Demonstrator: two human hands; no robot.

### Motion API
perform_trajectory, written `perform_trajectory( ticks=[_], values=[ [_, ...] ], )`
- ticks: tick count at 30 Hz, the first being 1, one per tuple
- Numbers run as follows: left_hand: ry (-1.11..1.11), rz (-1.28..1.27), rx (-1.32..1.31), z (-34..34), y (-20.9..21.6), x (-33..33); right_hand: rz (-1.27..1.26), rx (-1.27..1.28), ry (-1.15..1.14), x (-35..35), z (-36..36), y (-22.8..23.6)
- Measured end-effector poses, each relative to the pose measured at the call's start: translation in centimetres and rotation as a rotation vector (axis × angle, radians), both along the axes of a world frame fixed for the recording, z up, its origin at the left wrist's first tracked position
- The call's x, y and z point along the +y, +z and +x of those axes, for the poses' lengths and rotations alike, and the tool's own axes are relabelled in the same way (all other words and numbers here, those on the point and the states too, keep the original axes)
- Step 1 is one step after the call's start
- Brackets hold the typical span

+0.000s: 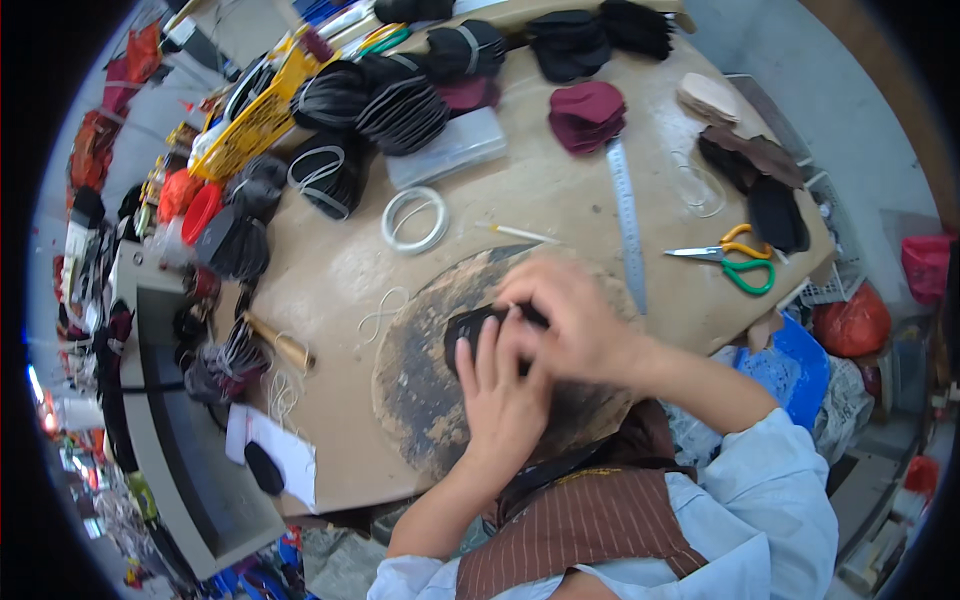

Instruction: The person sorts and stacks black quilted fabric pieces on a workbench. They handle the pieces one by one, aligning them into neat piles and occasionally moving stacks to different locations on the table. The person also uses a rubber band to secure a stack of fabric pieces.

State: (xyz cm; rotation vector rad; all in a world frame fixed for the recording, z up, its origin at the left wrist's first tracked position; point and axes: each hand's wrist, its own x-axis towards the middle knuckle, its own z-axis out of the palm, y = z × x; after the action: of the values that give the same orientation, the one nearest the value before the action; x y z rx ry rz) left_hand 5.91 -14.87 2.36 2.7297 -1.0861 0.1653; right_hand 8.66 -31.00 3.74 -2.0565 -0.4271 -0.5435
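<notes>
A small black piece [461, 330], perhaps cloth or leather, lies on a round, worn dark board [420, 400] at the table's near edge. My left hand [505, 400] rests on it with fingers stretched out, tips pressing its surface. Over the piece's right end is my right hand [580, 320], slightly blurred, its fingers bent and drawn together close to the left fingertips. What the right fingers pinch is hidden. Beyond the board lies a thin white and yellow stick [520, 233], and a metal ruler [628, 220] lies to the right.
Scissors [730, 258] with orange and green handles lie at right. A white tape roll [412, 220] sits left of centre. Bundled black pieces [400, 110] and a maroon stack [586, 115] stand at the back. A wooden-handled tool [280, 340] and white paper [290, 460] lie left.
</notes>
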Motion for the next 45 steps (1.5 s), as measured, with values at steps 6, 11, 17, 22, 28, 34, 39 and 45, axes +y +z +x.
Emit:
perform_trajectory(
  ticks=[6,11,17,22,28,34,39,45],
  values=[
    [0.034,-0.211,0.086,-0.6,-1.3,1.6,-0.215,0.088,0.017,1.4,-0.7,-4.4],
    [0.031,-0.15,0.066,-1.0,-0.3,1.0,-0.306,0.224,-0.191,0.5,-1.1,-5.1],
    [0.291,-0.835,0.409,-0.6,-1.4,2.5,0.006,0.327,-0.033,0.9,-1.9,-3.8],
    [0.39,-1.02,0.697,0.0,-1.9,4.8,0.237,0.268,0.054,3.5,-3.6,-2.8],
    [0.337,-1.084,0.705,-0.8,-1.8,5.6,-0.387,0.189,-0.226,5.1,-4.6,-0.2],
    [0.25,-1.05,0.789,-1.8,-1.3,4.3,-0.359,0.239,-0.16,5.1,-5.7,-0.8],
    [0.334,-1.349,1.095,-0.6,-1.8,5.3,-0.105,0.177,0.158,6.9,-8.0,-0.7],
    [0.553,-1.136,1.206,3.6,1.9,6.2,0.136,0.204,0.429,4.3,-7.6,-0.7]
  ],
)
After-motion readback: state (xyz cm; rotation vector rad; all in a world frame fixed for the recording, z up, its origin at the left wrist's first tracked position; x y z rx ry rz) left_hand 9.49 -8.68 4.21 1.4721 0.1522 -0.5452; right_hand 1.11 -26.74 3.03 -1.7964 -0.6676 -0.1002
